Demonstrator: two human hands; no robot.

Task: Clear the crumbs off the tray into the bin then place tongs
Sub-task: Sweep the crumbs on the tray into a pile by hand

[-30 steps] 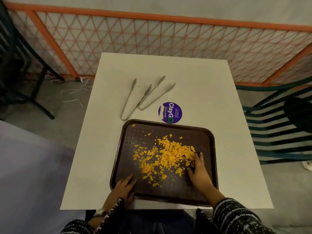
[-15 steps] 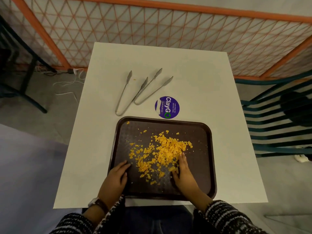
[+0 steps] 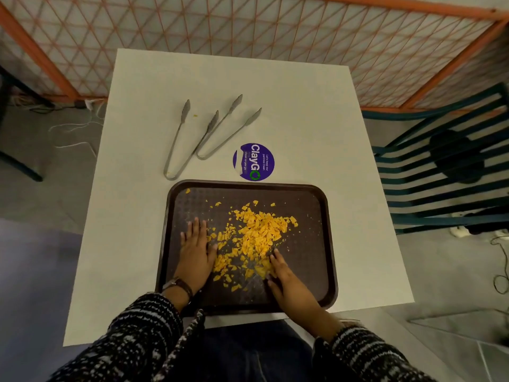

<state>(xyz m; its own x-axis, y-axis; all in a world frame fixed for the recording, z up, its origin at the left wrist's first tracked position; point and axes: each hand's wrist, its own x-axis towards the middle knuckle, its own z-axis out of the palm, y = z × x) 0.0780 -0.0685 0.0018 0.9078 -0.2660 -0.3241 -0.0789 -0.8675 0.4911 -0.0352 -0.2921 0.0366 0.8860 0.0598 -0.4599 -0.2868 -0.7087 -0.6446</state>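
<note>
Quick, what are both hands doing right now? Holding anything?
Left hand: open, flat on the tray beside the crumbs, holding nothing.
Right hand: open, touching the crumbs, holding nothing.

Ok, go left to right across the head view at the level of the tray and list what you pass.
Table's bare left side → left hand → crumbs → right hand → tray's right rim → green chair.
</note>
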